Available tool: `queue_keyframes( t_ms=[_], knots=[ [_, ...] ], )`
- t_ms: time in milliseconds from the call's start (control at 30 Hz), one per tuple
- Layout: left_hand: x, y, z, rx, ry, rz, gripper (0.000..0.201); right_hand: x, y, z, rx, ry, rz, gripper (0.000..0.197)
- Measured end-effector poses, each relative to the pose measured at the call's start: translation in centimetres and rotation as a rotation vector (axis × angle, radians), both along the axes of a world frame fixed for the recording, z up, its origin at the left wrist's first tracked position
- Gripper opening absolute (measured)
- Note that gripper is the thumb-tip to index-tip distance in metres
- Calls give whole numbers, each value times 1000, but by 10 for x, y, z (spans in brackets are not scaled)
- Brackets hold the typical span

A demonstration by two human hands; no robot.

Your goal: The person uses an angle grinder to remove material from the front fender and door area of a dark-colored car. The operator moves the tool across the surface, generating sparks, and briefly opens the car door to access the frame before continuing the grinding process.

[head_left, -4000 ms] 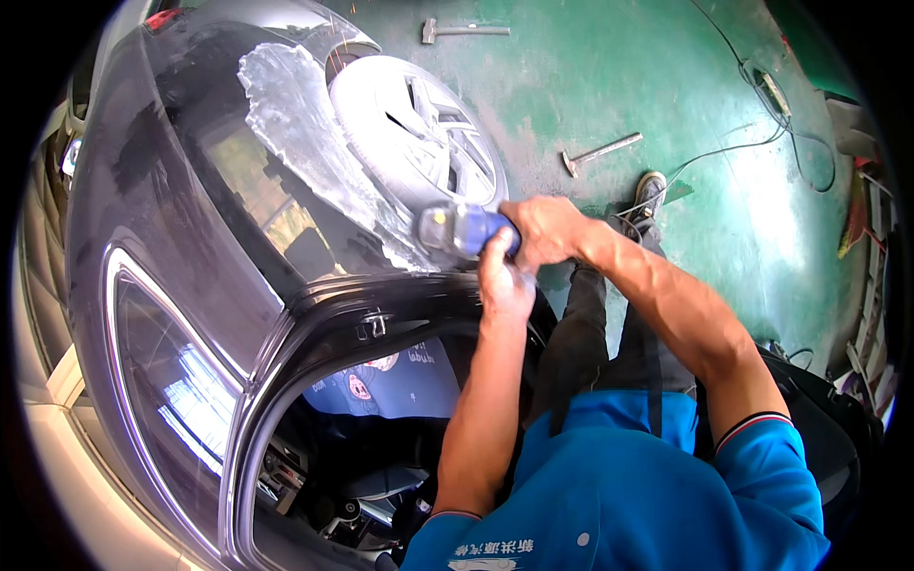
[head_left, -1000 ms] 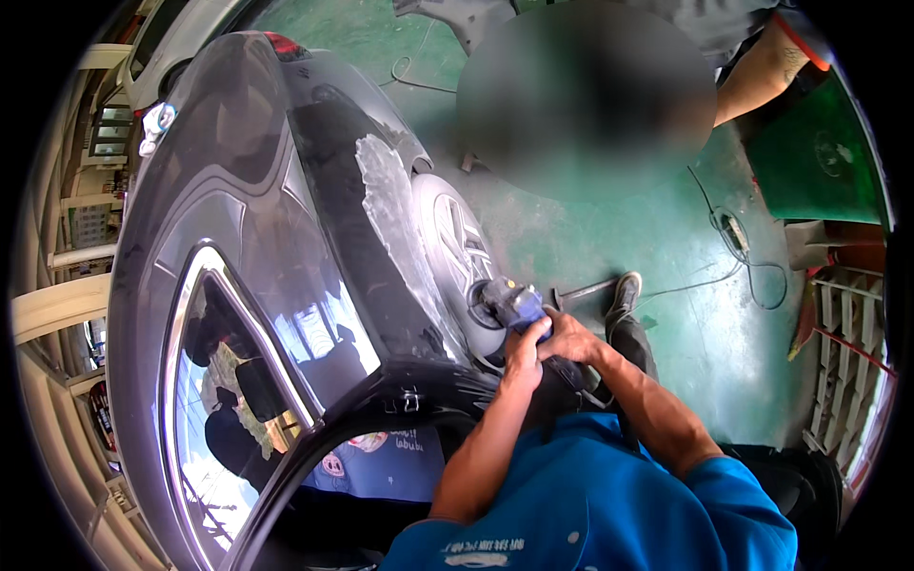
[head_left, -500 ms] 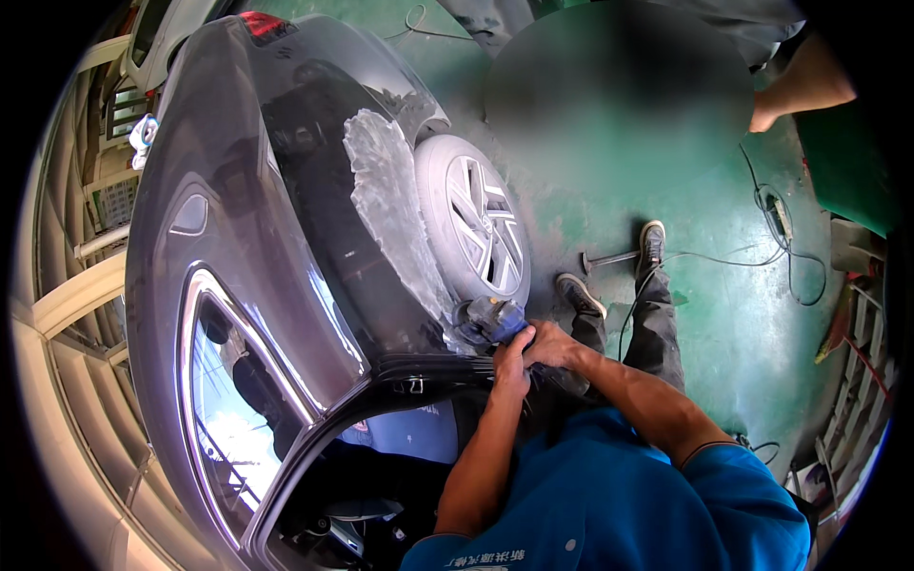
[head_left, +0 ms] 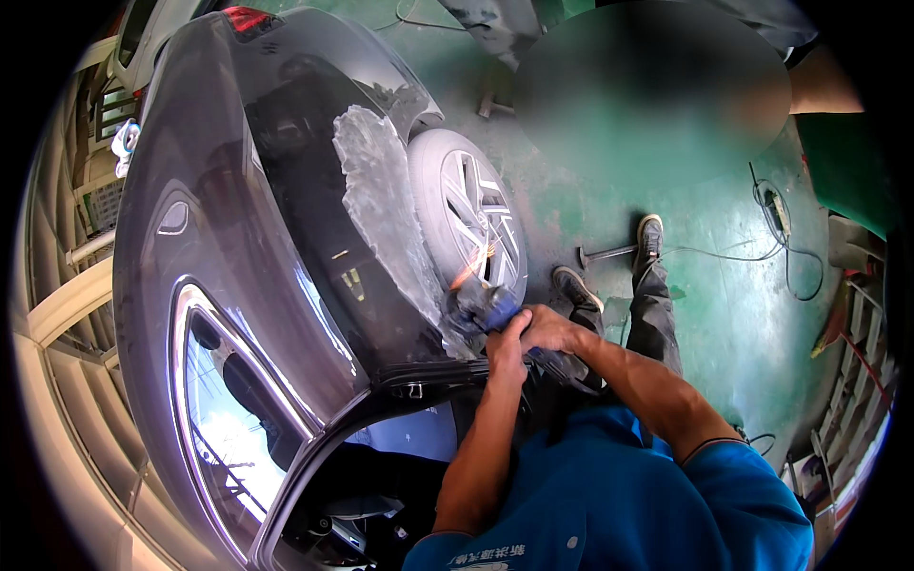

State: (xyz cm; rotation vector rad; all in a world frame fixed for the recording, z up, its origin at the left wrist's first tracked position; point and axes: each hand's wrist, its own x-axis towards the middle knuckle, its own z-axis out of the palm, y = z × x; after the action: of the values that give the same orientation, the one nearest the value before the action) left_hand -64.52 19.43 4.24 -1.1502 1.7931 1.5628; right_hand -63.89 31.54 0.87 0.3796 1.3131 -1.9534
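Note:
My left hand point(head_left: 506, 344) and my right hand point(head_left: 550, 330) are both closed around a blue angle grinder point(head_left: 495, 306). The grinder's head is against the lower part of a bare, sanded grey patch point(head_left: 373, 195) on the dark car's rear fender point(head_left: 314, 214). Orange sparks point(head_left: 473, 266) fly from it, across the alloy wheel point(head_left: 484, 214). My hands and the tool body hide the exact contact point. Below the grinder, the rear part of the tool hangs beside my right wrist.
An open door frame point(head_left: 343, 433) lies by my left arm. On the green floor point(head_left: 705, 314) are a hammer point(head_left: 609, 254) beside my shoes and a black cable point(head_left: 728, 255) with a socket strip point(head_left: 779, 214). Another person's arm point(head_left: 828, 84) shows at the upper right, beside a blurred area.
Sparks have appeared at the grinder, which has shifted slightly upward along the fender edge. My hands moved with it. The other person's arm has moved, and the whole view has shifted a little.

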Motion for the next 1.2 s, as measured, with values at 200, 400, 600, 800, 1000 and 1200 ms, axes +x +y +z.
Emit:
queue_keyframes(
  t_ms=[200, 400, 600, 800, 1000, 1200],
  knots=[
    [-38, -12, -7, 100, 28, -67, 44, -40, 5, 5, 14, 29, 41, 50],
    [-33, -5, -6, 264, 90, 0, 37, -37, 5, -3, 297, 166, 109, 62],
    [-40, 9, -12, 311, 89, 110, 32, -54, 20, 6, 501, 164, 324, 68],
    [-46, 7, -13, 291, 109, 53, 49, -62, 22, 14, 554, 207, 327, 62],
    [-43, 8, -11, 308, 178, 40, 44, -58, 22, 12, 545, 204, 334, 66],
    [-32, 3, -22, 185, 144, 35, 32, -49, 14, 1, 551, 251, 356, 62]
  ],
)
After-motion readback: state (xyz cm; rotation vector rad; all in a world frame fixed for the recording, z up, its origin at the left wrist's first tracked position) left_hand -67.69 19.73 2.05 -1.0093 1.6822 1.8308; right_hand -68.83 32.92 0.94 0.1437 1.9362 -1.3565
